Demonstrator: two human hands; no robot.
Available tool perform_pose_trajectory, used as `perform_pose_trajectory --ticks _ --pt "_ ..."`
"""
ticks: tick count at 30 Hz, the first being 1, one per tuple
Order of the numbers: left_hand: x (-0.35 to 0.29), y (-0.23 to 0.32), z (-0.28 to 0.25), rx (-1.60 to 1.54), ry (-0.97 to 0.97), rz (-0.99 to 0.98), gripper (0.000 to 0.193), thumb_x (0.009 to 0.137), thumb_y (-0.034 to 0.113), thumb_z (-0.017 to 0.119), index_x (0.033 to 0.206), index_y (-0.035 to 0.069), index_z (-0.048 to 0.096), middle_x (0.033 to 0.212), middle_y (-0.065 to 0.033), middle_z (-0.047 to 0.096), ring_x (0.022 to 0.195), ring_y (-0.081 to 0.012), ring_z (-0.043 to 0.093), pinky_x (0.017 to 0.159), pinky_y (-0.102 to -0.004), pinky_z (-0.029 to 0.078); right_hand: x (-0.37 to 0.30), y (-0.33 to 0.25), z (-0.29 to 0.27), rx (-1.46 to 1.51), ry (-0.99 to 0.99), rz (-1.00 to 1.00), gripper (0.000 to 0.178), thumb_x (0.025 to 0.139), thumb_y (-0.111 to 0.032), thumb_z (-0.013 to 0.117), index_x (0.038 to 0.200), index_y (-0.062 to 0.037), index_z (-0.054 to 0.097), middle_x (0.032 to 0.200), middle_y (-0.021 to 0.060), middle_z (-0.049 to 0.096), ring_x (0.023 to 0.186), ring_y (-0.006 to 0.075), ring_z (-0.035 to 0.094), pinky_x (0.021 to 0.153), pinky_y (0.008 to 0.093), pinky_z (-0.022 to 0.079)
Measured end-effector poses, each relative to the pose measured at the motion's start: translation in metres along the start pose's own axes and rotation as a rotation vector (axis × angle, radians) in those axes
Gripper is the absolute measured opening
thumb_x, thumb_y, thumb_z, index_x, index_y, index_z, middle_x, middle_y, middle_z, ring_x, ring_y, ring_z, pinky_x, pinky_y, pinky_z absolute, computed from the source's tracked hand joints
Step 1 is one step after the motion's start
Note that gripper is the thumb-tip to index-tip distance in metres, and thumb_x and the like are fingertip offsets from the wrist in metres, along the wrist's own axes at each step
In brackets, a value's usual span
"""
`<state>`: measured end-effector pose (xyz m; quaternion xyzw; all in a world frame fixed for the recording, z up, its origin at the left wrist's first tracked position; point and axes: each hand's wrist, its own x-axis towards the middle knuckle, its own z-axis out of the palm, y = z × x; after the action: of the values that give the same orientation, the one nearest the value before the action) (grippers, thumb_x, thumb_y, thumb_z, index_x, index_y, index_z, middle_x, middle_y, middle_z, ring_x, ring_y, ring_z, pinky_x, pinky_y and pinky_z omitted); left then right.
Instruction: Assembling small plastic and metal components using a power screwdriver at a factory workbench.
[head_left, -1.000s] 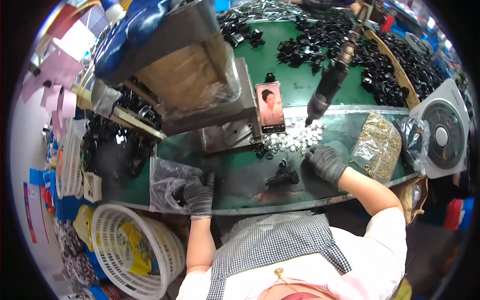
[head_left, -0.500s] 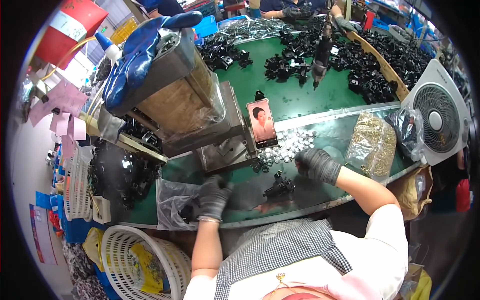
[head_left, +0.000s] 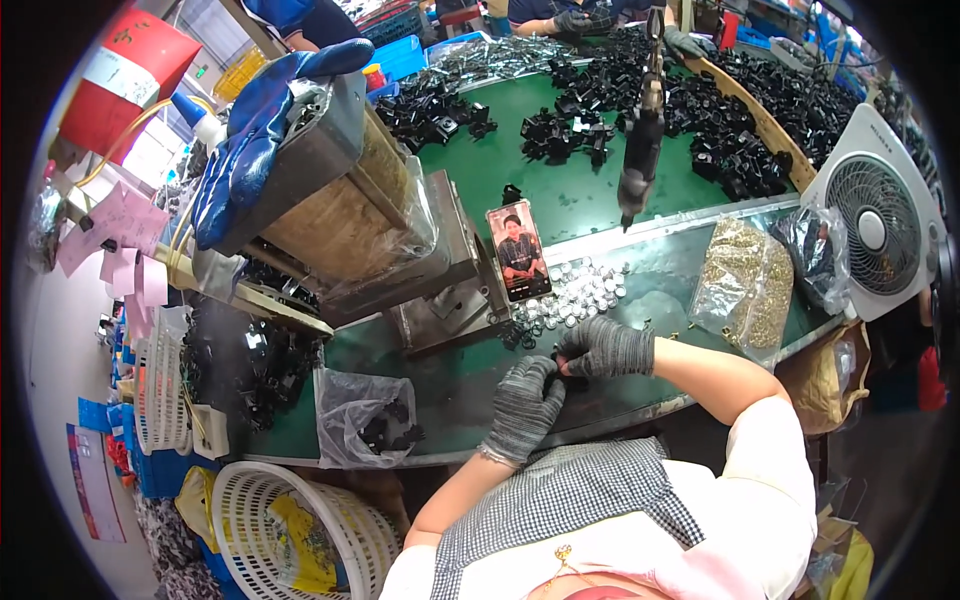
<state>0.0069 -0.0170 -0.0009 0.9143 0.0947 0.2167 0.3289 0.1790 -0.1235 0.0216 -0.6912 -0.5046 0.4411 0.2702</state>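
My two grey-gloved hands meet over the near part of the green bench. My left hand has its fingers drawn together at the meeting point. My right hand pinches at the same spot from the right. Whatever they hold is mostly covered by the gloves. A black part shows in small dark bits under the fingers. Just beyond the hands lie several small silver round caps and some dark rings. To the left of my left hand is a clear plastic bag with small black pieces in it.
A heavy metal press with blue gloves on top stands left. A phone leans against it. A power screwdriver hangs ahead. A bag of brass-coloured screws and a fan are right. Black parts heap beyond; a co-worker's hands are at the far side.
My left hand has moved right, from beside the plastic bag to the middle. My right hand has come left and nearer. They now cover the black part that lay in view. The phone's picture differs.
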Motion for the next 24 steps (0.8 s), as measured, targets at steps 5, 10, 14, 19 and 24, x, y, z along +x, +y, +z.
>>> perform_pose_trajectory --ticks 5,10,14,19,24 --pt "0.001 0.001 -0.002 0.012 -0.007 0.002 0.024 0.074 0.011 0.070 0.097 0.003 0.064 0.091 -0.0146 0.064 0.083 -0.0322 0.063 0.075 -0.0389 0.051 -0.011 -0.027 0.001 -0.338 0.144 0.005 0.019 0.082 -0.018 0.066 0.096 -0.0042 0.065 0.086 0.0112 0.067 0.081 0.0253 0.066 0.074 0.0360 0.050" --pt "0.002 0.001 0.000 -0.038 0.053 0.036 0.023 0.077 0.011 0.069 0.098 0.003 0.065 0.091 -0.0143 0.064 0.085 -0.0318 0.063 0.076 -0.0385 0.051 -0.044 -0.056 -0.015 -0.390 1.319 -0.584 0.042 0.072 -0.010 0.074 0.109 -0.0047 0.054 0.090 0.0113 0.060 0.076 0.0279 0.060 0.068 0.0379 0.050" --pt "0.006 0.004 0.002 0.015 -0.022 0.103 0.020 0.078 0.009 0.067 0.097 0.003 0.065 0.092 -0.0141 0.064 0.085 -0.0317 0.063 0.075 -0.0385 0.052 -0.014 -0.063 -0.046 0.253 1.212 -0.560 0.060 0.070 -0.010 0.079 0.120 -0.0053 0.045 0.086 0.0054 0.056 0.068 0.0188 0.057 0.056 0.0324 0.048" --pt "0.002 0.007 0.003 -0.023 0.020 0.078 0.017 0.079 0.006 0.066 0.096 0.002 0.066 0.092 -0.0137 0.064 0.085 -0.0318 0.063 0.075 -0.0387 0.052 0.009 -0.058 -0.046 0.880 0.766 -0.568 0.057 0.073 -0.017 0.079 0.118 -0.0041 0.046 0.089 0.0055 0.058 0.070 0.0169 0.058 0.053 0.0295 0.047" --pt "0.001 0.012 0.004 -0.023 -0.054 0.036 0.020 0.078 0.004 0.065 0.098 0.003 0.065 0.092 -0.0133 0.063 0.085 -0.0320 0.063 0.076 -0.0385 0.052 0.003 -0.042 -0.024 0.939 0.589 -0.492 0.061 0.072 -0.024 0.080 0.119 -0.0048 0.046 0.095 0.0088 0.062 0.073 0.0169 0.061 0.050 0.0278 0.045"
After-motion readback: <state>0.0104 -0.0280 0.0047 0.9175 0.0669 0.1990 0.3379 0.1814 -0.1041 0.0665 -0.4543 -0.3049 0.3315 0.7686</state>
